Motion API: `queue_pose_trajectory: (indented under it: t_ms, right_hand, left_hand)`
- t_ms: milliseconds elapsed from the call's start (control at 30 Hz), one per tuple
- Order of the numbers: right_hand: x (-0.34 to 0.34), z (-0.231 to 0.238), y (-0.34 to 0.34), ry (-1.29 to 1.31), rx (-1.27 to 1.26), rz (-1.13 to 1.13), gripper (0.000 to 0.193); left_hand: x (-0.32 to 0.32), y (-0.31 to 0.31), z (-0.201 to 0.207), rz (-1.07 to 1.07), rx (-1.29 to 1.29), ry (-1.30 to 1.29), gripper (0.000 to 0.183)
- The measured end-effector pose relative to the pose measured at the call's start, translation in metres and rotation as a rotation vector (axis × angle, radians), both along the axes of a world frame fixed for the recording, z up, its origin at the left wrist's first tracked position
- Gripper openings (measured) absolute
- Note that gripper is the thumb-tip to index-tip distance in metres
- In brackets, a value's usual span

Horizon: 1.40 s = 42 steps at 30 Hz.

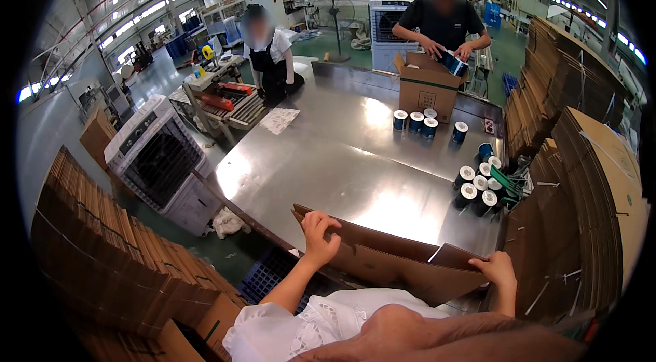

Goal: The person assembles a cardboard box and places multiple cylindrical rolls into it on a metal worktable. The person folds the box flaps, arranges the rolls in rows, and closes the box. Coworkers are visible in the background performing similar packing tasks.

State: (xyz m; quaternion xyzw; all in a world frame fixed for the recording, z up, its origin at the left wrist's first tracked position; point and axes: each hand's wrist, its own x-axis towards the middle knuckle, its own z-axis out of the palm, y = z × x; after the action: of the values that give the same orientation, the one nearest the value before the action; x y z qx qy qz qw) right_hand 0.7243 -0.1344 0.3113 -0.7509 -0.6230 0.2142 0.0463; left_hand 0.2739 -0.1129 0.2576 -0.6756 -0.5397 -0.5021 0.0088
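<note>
While the cardboard box (410,267) is sitting partly opened by the metal table's (328,170) near edge, the left hand (320,237) is holding its left end and the right hand (499,271) is pinching its right, the board seemingly being light, stiff, best gripped along edges.

At left, a white air cooler (164,162) is shown with a pale cloth (229,223) near its base; in the background, a pedestal fan (334,12) is positioned beside a second cooler (387,32).
</note>
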Motion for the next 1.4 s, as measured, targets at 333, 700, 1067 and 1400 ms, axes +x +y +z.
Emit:
queue_pose_trajectory:
  t_ms: [333,700,1067,1400]
  right_hand:
    - [-0.003,0.017,-0.026,-0.135,0.157,0.196,0.048]
    - [-0.028,-0.103,0.077,0.560,-0.741,0.349,0.034]
    - [-0.059,-0.162,0.122,1.091,-0.486,0.083,0.027]
    - [-0.025,-0.073,0.097,0.877,0.147,0.157,0.027]
  left_hand:
    - [0.018,0.033,0.022,-0.323,0.183,0.108,0.032]
    - [0.093,0.069,-0.080,-1.061,-0.676,0.592,0.034]
    - [0.116,0.019,0.066,-0.832,-0.989,0.818,0.061]
    - [0.149,0.104,-0.059,-0.654,-0.724,0.610,0.060]
